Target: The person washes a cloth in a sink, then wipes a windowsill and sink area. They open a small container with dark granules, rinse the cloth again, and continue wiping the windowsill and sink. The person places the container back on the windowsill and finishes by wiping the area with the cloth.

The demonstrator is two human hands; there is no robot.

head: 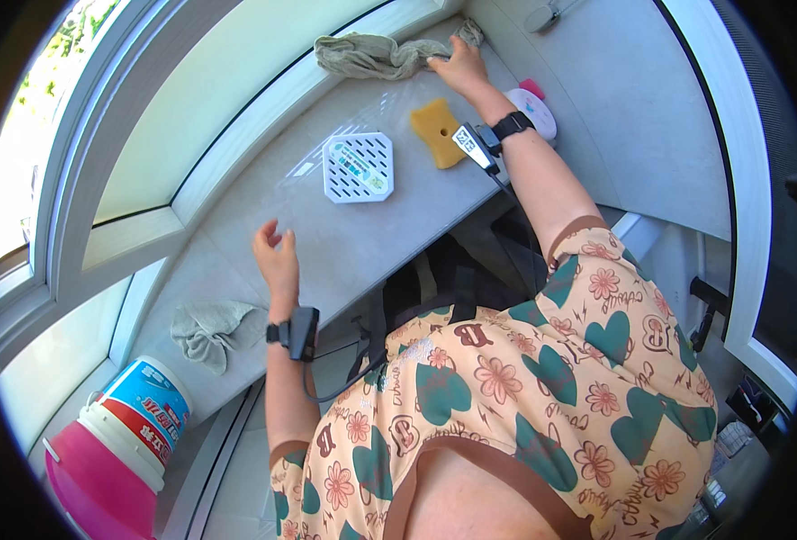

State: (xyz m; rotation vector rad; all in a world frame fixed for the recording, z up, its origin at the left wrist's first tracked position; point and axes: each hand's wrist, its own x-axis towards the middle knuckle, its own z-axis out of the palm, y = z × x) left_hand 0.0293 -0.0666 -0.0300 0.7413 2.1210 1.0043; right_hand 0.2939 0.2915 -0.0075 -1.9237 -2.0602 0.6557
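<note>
At the far end of the tiled ledge (250, 202), my right hand (464, 69) holds a twisted grey-green cloth (364, 55) that lies along the window frame. My left hand (277, 253) hovers over the ledge with its fingers partly curled and nothing in them. Between the hands sits a white slotted plastic box (358, 167) with a printed label. A yellow sponge (435, 131) with a hole in it lies below my right wrist. Next to my right forearm is a round white container (533, 113), partly covered by the arm. A second grey-green cloth (212, 331) lies crumpled to the left of my left wrist.
A pink bucket (108, 479) and a white paint bucket (145, 412) bearing writing stand at the lower left. White-framed windows (236, 108) border the ledge's far side. A wall (614, 121) closes its right end. Cables run from both wrist-worn devices (304, 334).
</note>
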